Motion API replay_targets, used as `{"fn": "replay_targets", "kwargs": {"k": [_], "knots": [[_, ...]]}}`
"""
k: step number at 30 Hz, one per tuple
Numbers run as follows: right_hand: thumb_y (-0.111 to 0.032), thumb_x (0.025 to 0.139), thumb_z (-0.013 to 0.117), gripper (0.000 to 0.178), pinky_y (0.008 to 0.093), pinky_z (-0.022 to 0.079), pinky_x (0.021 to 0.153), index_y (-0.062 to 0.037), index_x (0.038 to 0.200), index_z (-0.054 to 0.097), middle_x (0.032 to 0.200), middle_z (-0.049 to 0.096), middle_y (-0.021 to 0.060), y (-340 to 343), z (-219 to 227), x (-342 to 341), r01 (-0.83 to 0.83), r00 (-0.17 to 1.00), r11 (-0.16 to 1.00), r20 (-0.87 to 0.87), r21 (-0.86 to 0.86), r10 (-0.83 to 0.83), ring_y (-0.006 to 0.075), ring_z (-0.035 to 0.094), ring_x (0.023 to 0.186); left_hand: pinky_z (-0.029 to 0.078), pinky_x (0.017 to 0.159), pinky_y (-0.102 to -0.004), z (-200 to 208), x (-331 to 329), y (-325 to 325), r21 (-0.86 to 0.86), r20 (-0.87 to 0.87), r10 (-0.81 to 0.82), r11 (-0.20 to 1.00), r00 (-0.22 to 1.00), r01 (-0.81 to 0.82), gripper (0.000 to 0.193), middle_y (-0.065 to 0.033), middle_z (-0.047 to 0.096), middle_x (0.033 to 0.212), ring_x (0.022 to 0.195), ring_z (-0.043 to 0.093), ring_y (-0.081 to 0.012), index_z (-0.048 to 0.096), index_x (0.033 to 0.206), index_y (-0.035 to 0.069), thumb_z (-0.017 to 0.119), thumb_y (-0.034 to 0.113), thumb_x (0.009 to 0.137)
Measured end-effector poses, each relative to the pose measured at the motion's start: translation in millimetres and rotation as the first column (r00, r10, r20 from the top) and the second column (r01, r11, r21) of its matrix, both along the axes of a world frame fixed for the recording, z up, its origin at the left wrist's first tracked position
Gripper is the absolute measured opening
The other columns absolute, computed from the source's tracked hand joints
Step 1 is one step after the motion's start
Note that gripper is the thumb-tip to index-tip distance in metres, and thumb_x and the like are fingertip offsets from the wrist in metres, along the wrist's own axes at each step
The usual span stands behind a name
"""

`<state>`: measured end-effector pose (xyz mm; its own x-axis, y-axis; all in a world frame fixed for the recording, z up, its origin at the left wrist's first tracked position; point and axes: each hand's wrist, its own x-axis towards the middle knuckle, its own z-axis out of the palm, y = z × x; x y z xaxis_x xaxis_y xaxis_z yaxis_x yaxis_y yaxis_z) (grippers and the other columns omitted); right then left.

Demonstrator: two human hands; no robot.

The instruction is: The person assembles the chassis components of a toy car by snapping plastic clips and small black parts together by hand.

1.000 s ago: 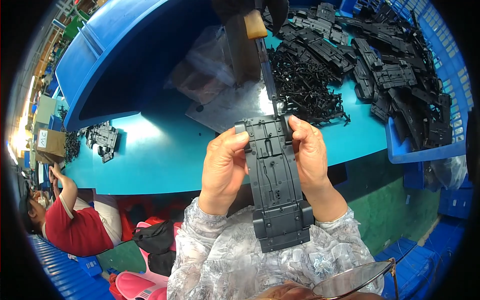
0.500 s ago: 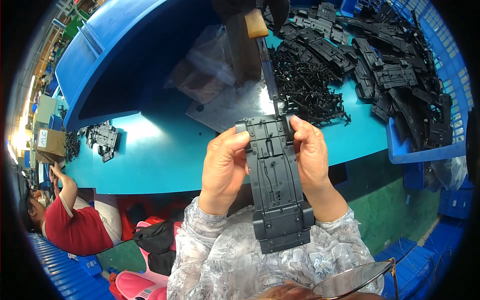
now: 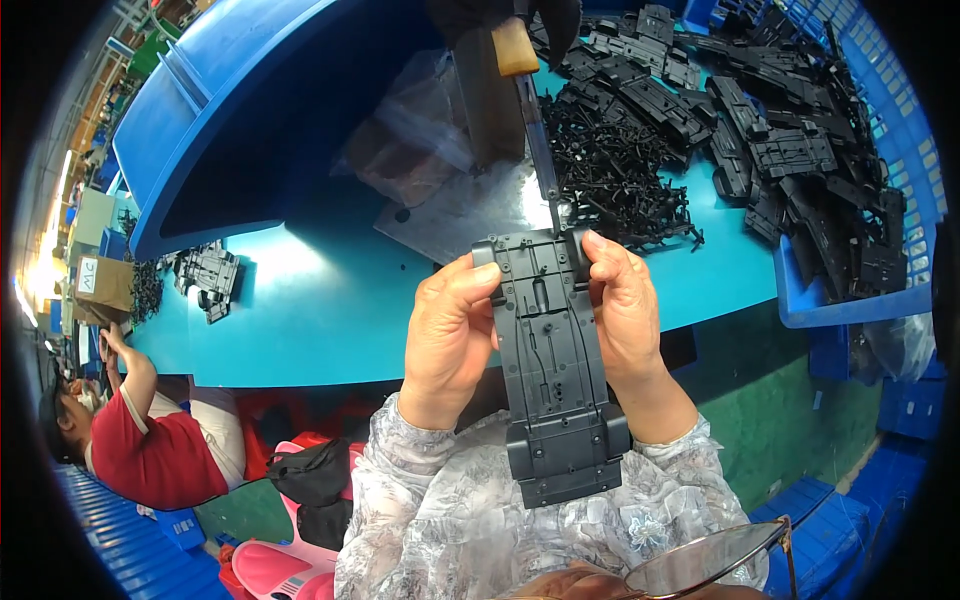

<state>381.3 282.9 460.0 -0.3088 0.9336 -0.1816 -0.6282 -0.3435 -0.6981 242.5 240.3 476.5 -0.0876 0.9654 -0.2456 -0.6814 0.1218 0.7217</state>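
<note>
A long black plastic toy-car chassis (image 3: pixel 550 350) is held between my two hands, its far end at a screwdriver bit. My left hand (image 3: pixel 445 325) grips its left edge near the far end, thumb on top. On the opposite edge, my right hand (image 3: pixel 622 310) is closed round the same end, thumb and fingers bent. The slim dark shaft of a powered screwdriver (image 3: pixel 538 140), with a yellowish collar, comes down from above to the far right corner of the chassis. Whether its tip touches a screw I cannot tell.
Small black parts (image 3: pixel 625 170) lie heaped beyond my right hand. Many black chassis (image 3: pixel 795 150) fill the space by a blue crate (image 3: pixel 850 305). A large blue bin (image 3: pixel 190 150) tilts at the left over the turquoise table (image 3: pixel 330 330). A co-worker in a red shirt (image 3: pixel 160 455) sits at the left.
Almost nothing differs. The view has shifted very slightly, while both hands, the chassis and the screwdriver keep their positions relative to each other.
</note>
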Motion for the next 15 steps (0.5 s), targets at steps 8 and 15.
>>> {"fn": "replay_targets", "kwargs": {"k": [8,15], "knots": [[-0.017,0.087,0.052,0.022,0.0156,0.028,0.041,-0.007,0.068,0.054,0.059,0.051,-0.0043,1.0,3.0,-0.1,-0.018,1.0,0.999,-0.02,-0.029,0.017,0.0005,0.039,0.045,0.036,0.043,-0.0205,-0.2,-2.1,-0.3,0.005,0.005,-0.006,1.0,1.0,0.006,0.023,-0.0061,0.059,0.072,0.05,0.047,-0.0091,0.056,0.093,-0.004,0.052,0.017,0.082],[-0.018,0.087,0.051,0.022,0.0163,0.033,0.04,-0.0066,0.068,0.054,0.06,0.054,-0.0015,6.6,2.5,2.8,-0.007,1.0,0.999,0.002,-0.045,0.007,0.0035,0.044,0.045,0.045,0.064,-0.0247,-7.3,-6.7,2.7,0.011,0.007,-0.065,0.998,0.998,0.065,0.025,-0.0085,0.061,0.086,0.071,0.057,-0.0139,0.056,0.098,-0.004,0.051,0.015,0.082]]}}
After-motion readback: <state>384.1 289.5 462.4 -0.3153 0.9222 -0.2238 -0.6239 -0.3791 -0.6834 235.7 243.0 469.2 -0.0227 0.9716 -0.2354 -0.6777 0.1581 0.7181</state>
